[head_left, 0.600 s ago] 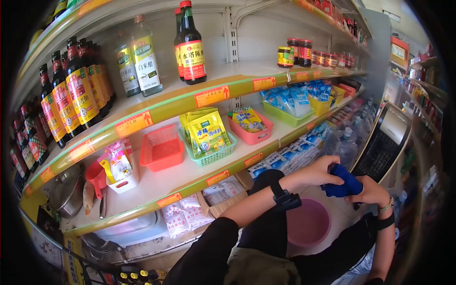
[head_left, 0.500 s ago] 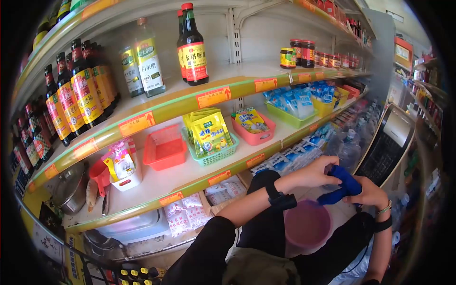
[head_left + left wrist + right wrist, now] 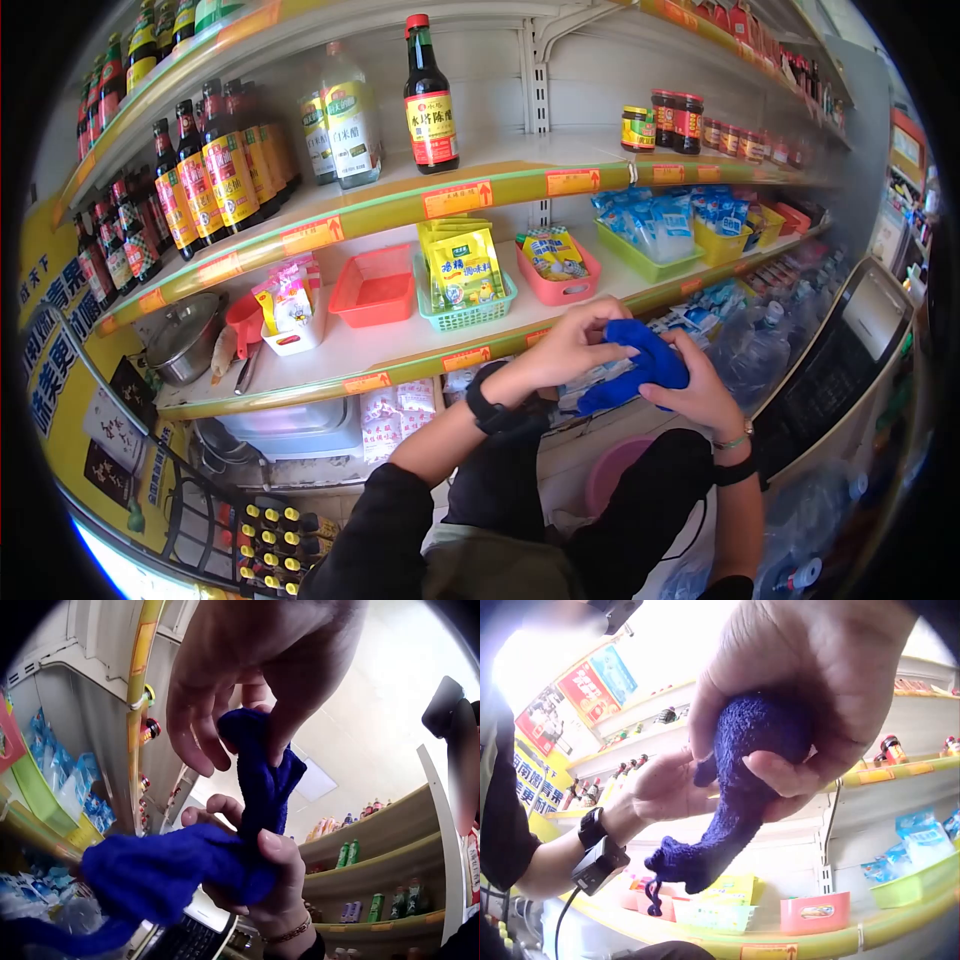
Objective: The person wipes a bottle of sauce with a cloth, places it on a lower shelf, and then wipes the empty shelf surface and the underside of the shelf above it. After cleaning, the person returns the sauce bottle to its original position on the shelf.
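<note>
A crumpled blue cloth (image 3: 640, 365) is held between both hands, in front of the shelves. My left hand (image 3: 578, 345) pinches one part of it between thumb and fingers, as the left wrist view shows from close by. Opposite, my right hand (image 3: 705, 392) grips the bunched cloth (image 3: 754, 746), thumb curled over it. A loose end hangs down with a frayed thread in the right wrist view. In the left wrist view another part of the cloth (image 3: 154, 874) droops to the lower left.
Sauce bottles (image 3: 432, 110) and jars (image 3: 687, 125) stand on the upper shelf. Below are a red basket (image 3: 372, 290), a green basket (image 3: 470, 318) of yellow packets and a pink basket (image 3: 560, 285). A pink basin (image 3: 612, 470) sits on the floor; large plastic bottles (image 3: 755, 355) stand at the right.
The head view has turned, so the shelves sit further right. Both hands, still holding the cloth, appear further left and slightly higher. The basin is now partly hidden behind a leg.
</note>
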`<action>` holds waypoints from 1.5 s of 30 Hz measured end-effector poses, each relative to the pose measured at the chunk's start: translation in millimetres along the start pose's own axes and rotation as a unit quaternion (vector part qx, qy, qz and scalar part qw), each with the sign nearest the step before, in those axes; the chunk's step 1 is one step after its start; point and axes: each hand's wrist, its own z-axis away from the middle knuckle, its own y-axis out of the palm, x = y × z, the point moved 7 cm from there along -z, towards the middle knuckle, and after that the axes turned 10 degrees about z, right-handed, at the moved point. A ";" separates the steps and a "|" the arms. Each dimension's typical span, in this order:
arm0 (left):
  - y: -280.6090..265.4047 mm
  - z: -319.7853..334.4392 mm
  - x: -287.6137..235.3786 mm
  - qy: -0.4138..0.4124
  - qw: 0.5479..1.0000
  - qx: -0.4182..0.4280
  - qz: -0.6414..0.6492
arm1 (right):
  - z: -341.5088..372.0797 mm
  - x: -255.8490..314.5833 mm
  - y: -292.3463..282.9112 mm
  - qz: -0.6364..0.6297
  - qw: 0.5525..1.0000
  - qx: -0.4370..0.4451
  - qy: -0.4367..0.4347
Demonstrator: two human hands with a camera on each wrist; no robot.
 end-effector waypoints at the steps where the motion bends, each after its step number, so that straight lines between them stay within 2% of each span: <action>1: -3.5 1.1 -8.4 0.027 0.999 -0.030 0.006 | -3.9 -4.4 1.7 -0.006 1.000 0.002 -0.003; 3: -12.6 7.7 -17.1 0.049 0.997 -0.062 0.007 | -14.0 -12.7 3.1 0.014 0.996 -0.038 -0.076; 5: -30.7 16.0 -16.0 -0.005 0.992 -0.123 -0.025 | -20.9 -18.6 5.9 0.006 0.995 -0.046 -0.084; 7: -33.0 22.5 -24.0 -0.009 0.987 -0.156 -0.042 | -27.7 -22.6 15.1 -0.092 0.993 -0.004 -0.070; 9: -36.3 29.7 -29.5 0.032 0.980 -0.185 -0.062 | -35.5 -29.4 24.2 -0.135 0.988 0.008 -0.078; 11: -39.7 34.6 -39.9 0.057 0.967 -0.244 -0.041 | -43.2 -24.7 29.5 -0.149 0.976 0.006 -0.157; 12: -44.6 34.9 -47.6 0.061 0.959 -0.255 -0.107 | -46.6 -22.9 33.1 -0.165 0.979 0.035 -0.117; 13: -47.6 34.1 -54.5 0.058 0.953 -0.277 -0.108 | -51.0 -19.2 36.7 -0.181 0.978 0.063 -0.078; 15: -50.4 31.0 -68.4 0.040 0.959 -0.257 -0.108 | -59.6 -17.0 43.6 -0.173 0.980 0.074 -0.069; 18: -59.4 31.9 -80.3 -0.021 0.957 -0.251 -0.143 | -74.2 -16.5 47.8 -0.172 0.975 0.059 -0.129; 19: -60.7 33.7 -83.2 -0.035 0.955 -0.252 -0.152 | -76.0 -15.2 48.8 -0.176 0.974 0.061 -0.125; 21: -66.3 37.6 -87.1 -0.050 0.951 -0.254 -0.168 | -78.8 -9.9 55.2 -0.347 0.925 0.140 -0.064; 22: -69.1 39.5 -87.3 -0.058 0.955 -0.242 -0.161 | -85.3 -19.0 63.5 -0.385 0.911 0.140 -0.055; 23: -71.5 43.1 -86.5 -0.066 0.959 -0.231 -0.151 | -86.8 -21.2 69.1 -0.387 0.909 0.144 -0.048; 25: -79.5 48.5 -87.2 -0.073 0.960 -0.235 -0.132 | -90.6 -26.5 84.7 -0.427 0.884 0.189 0.019; 27: -89.9 57.8 -81.1 -0.106 0.952 -0.276 -0.081 | -94.7 -38.6 102.2 -0.407 0.888 0.207 0.058; 29: -95.5 65.2 -75.0 -0.118 0.948 -0.283 -0.089 | -100.9 -38.5 97.0 -0.299 0.950 0.088 0.013; 30: -101.3 68.7 -73.3 -0.119 0.933 -0.302 -0.154 | -101.7 -39.1 96.6 -0.233 0.970 0.070 -0.033; 31: -106.9 70.0 -74.3 -0.119 0.915 -0.317 -0.219 | -102.2 -41.6 97.4 -0.231 0.970 0.069 -0.032; 33: -112.1 66.4 -77.2 -0.132 0.906 -0.312 -0.255 | -96.5 -33.4 114.0 -0.269 0.944 0.185 -0.051; 34: -113.5 64.6 -78.1 -0.144 0.894 -0.311 -0.290 | -94.4 -28.2 119.3 -0.265 0.942 0.198 -0.056; 35: -114.5 64.1 -76.7 -0.155 0.881 -0.310 -0.322 | -92.4 -26.2 127.3 -0.265 0.943 0.194 -0.051; 37: -112.0 62.3 -72.1 -0.150 0.889 -0.306 -0.307 | -90.5 -25.5 135.8 -0.198 0.971 0.122 -0.061; 39: -103.6 57.0 -71.5 -0.165 0.893 -0.280 -0.312 | -94.8 -32.3 140.0 -0.179 0.974 0.125 -0.057; 41: -105.0 53.7 -69.2 -0.158 0.901 -0.260 -0.309 | -99.8 -27.0 147.7 -0.306 0.920 0.211 -0.126; 42: -102.6 51.9 -68.9 -0.158 0.908 -0.259 -0.290 | -97.3 -23.5 142.7 -0.370 0.904 0.199 -0.084; 45: -109.0 55.1 -59.6 -0.164 0.915 -0.268 -0.253 | -96.9 -10.2 131.3 -0.383 0.899 0.194 -0.089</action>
